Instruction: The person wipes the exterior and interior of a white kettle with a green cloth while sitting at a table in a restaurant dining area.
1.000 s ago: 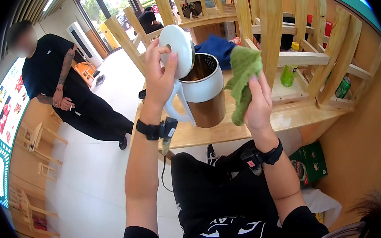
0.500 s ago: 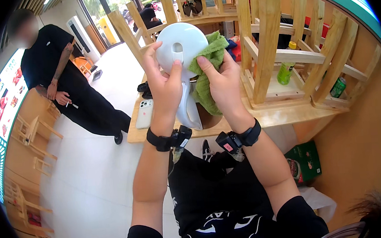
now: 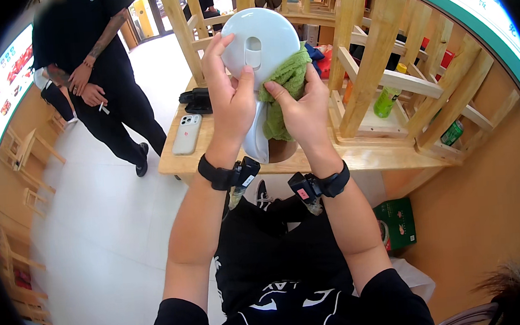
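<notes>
My left hand [image 3: 232, 100] grips a white round lid [image 3: 277, 30] by its left side, its thumb near the oval slot in the middle. In my right hand [image 3: 304, 107] is a bunched green cloth [image 3: 284, 81], pressed against the lid's lower right edge. Below the lid, between my hands, a white curved handle [image 3: 257, 144] shows beside a brown rounded surface [image 3: 282, 151]. How handle and lid are joined is hidden behind my hands and the cloth.
On the wooden table [image 3: 236, 168] lie a white phone [image 3: 187, 134] and a black object [image 3: 196, 100]. Upturned wooden stools [image 3: 355, 57] stand at right, around a green bottle [image 3: 386, 100] and a green can [image 3: 451, 133]. Another person [image 3: 103, 71] stands at left; a green box [image 3: 399, 222] sits below.
The whole view has shifted, so the table and phone sit higher and further left. My hands still hold lid and cloth together; the cloth stays at the lid's lower right edge.
</notes>
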### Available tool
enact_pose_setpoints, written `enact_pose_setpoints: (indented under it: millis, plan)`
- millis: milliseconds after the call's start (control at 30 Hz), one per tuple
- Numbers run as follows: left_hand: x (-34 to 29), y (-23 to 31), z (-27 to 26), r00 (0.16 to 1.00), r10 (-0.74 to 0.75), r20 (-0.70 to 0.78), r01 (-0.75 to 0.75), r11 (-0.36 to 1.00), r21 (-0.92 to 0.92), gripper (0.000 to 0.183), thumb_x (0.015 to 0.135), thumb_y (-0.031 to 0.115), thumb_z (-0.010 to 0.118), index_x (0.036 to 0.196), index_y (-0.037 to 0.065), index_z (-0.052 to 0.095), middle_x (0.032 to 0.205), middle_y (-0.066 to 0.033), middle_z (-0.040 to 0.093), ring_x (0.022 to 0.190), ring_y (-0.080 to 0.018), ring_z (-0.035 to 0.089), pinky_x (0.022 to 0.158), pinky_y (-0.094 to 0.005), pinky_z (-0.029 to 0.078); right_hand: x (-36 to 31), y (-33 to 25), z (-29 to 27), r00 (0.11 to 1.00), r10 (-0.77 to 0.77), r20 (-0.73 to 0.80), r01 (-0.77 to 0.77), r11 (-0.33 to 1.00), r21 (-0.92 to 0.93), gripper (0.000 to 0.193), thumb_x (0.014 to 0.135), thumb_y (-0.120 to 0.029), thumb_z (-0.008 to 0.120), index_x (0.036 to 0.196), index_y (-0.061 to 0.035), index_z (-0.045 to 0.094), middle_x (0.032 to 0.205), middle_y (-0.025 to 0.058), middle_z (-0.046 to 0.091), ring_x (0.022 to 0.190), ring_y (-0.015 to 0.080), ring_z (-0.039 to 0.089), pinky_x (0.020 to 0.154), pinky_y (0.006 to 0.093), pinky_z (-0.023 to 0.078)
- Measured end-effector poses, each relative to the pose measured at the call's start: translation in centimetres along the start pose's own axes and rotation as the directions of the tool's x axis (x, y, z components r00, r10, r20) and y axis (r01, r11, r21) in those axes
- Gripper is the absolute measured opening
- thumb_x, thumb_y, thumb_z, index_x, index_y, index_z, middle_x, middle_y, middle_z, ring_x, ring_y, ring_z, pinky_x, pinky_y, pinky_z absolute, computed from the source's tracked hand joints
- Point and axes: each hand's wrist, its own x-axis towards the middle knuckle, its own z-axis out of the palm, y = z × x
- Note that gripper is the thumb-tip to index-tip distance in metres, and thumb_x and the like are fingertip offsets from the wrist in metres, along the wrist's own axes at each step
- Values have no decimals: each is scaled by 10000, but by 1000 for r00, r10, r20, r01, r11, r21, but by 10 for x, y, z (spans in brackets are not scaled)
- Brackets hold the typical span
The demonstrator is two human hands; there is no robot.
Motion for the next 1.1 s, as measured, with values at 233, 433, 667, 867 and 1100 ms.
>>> enact_pose_setpoints:
  millis: [233, 433, 667, 867, 1100]
  plan:
    - [-4, -4, -6, 999, 35, 28, -36, 998, 41, 582, 949, -86, 474, 1499, 54, 341, 1635, -199, 231, 1505, -351, 310, 1188, -430, 338, 6, 7, 12, 984, -102, -145, 95, 994, -53, 276, 984, -197, 699, 1105, 42, 636, 969, 60, 714, 882, 92, 620, 759, 281, 520]
    - [-19, 6, 5, 999, 17, -28, -18, 999, -49, 582, 964, -12, 528, 1510, 49, 335, 1637, -189, 224, 1514, -335, 285, 1173, -450, 364, 10, 2, 8, 989, -25, -147, 7, 993, -116, 295, 1038, -252, 625, 1098, 35, 658, 970, 46, 700, 887, 104, 607, 777, 279, 504]
    - [-67, -18, 11, 956, 82, -281, 12, 948, 317, 487, 893, 175, 764, 1246, 5, 475, 1218, -139, 527, 1061, -216, 529, 850, -357, 475, 4, 7, -6, 999, 10, 49, -5, 994, -110, 411, 891, 17, 721, 1266, 47, 555, 1119, 106, 688, 1023, 156, 645, 900, 310, 521]
    - [-91, -5, 21, 837, -508, -204, 499, 861, -96, 349, 898, 258, 779, 1063, -14, 635, 800, -77, 661, 724, -130, 605, 658, -308, 499, 7, 16, -9, 999, 7, 48, 1, 987, -162, 479, 869, -30, 779, 1282, 38, 546, 1101, 88, 689, 987, 146, 646, 864, 309, 529]
    - [-101, -2, 22, 820, -571, -54, 567, 821, -71, 207, 890, 181, 735, 917, -23, 715, 729, -100, 705, 669, -142, 662, 651, -306, 515, 30, -15, 7, 1000, -21, 19, 24, 987, -158, 347, 858, -119, 833, 1091, 41, 632, 1001, 81, 718, 879, 122, 663, 782, 279, 541]
